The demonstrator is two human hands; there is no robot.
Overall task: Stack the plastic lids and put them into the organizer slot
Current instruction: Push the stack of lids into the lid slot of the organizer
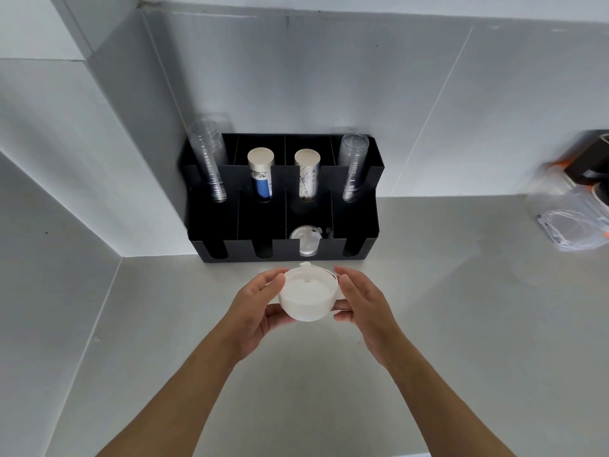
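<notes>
A stack of white plastic lids is held above the counter, a short way in front of the black organizer. My left hand cups its left side and underside. My right hand presses against its right side with the fingers straight. One lid's tab sticks up at the far edge of the stack. In the organizer's front row, the third slot from the left holds clear lids; the other front slots look dark.
The organizer's back row holds two stacks of clear cups and two stacks of paper cups. White walls close in at the left and behind. A clear bag and a dark appliance sit at the far right of the counter.
</notes>
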